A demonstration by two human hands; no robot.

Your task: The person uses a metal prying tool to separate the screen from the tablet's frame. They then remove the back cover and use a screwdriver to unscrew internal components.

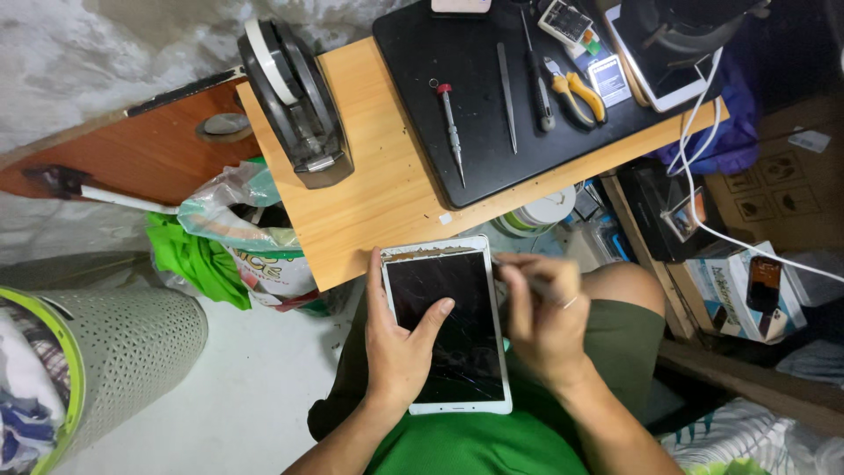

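**A:** Logging largest first. The table (369, 189) is pale wood laminate, smooth; on it lies a black rubbery mat (492, 132) carrying a red-capped screwdriver (452, 132), slim metal tweezers (507, 97) and yellow-handled pliers (576, 95). Where do I see the work piece?

**B:** The tablet (448, 324) rests on the person's lap, just below the table edge. White bezel, dark glass, cracked across the lower half.

**A:** Handling judgement?

**B:** Thin, rigid, light slab; glossy face, likely slippery. I judge the glass fragile, with sharp splinters possible at the cracks. Best taken by the long edges and bezel, not pressed mid-screen.

**A:** Hands?

**B:** The left hand (397, 347) wraps the left edge, thumb along the bezel, forefinger laid on the glass: fingers (437, 315) partly curled, holding the tablet. The right hand (538, 321) has its fingers closed round a thin grey tool (519, 266), tip at the upper right edge. I cannot tell the tool's kind.
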